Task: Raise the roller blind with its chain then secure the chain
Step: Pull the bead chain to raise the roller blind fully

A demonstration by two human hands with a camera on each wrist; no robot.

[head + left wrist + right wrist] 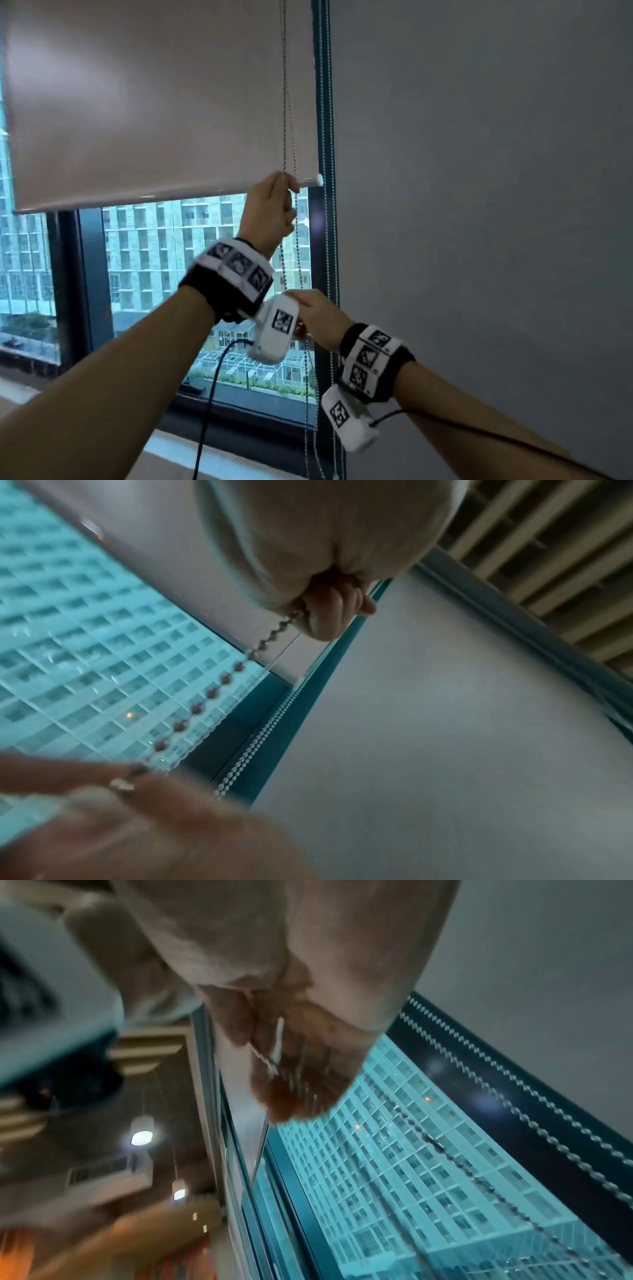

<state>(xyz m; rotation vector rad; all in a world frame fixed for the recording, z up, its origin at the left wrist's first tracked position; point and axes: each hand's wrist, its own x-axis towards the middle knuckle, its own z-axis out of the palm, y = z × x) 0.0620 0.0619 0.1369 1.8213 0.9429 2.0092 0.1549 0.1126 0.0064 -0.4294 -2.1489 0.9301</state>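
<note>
Head view | left hand (270, 209) fingers curled round chain (289, 113) | right hand (317, 317) fingers pinch chain lower

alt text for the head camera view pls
Two bare hands grip a roller blind's bead chain in front of a window: the left hand up at the blind's bottom rail, the right hand lower down. The beige blind covers the upper window.

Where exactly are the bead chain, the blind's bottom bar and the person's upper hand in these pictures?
bead chain (287, 113), head view, strand in front of the blind fabric.
bottom bar (319, 179), head view, its white end cap.
left hand (270, 209), head view, back of the hand gripping the chain.
</note>
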